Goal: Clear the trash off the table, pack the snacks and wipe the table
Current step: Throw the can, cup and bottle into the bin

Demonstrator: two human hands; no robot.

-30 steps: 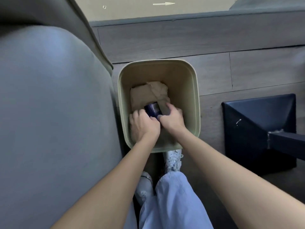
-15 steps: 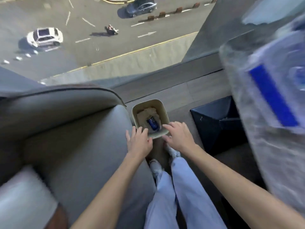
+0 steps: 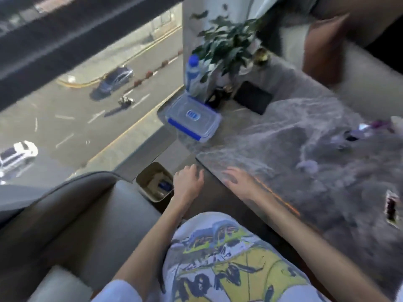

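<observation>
The fingers (image 3: 193, 171) of the left hand (image 3: 188, 182) are loosely spread and hold nothing, and those of the right hand (image 3: 237, 182) are the same, stretched flat just above the near corner of the desk (image 3: 283, 136).

The desk is a grey marbled slab that fills the right of the view. I'd say both hands are empty because they have finished at the bin and are reaching for what is left on top. Beside the person, a grey sofa (image 3: 72, 219) runs along the window.

Next in size, a leafy plant (image 3: 226, 42) stands at the far desk corner, out of the way of the work. A clear lidded box (image 3: 194, 116) with blue clips lies just in front of it, probably kept handy for packing the snacks. A blue-capped bottle (image 3: 193, 73) stands between box and plant.

The beige bin (image 3: 142, 182) sits on the floor between sofa and desk, within easy reach of the left hand, with a small dark-blue piece of trash (image 3: 164, 185) inside.

Smallest are blurred purple wrappers (image 3: 359, 131) at the far right, and another packet (image 3: 391, 205) near the right edge, not yet cleared.
</observation>
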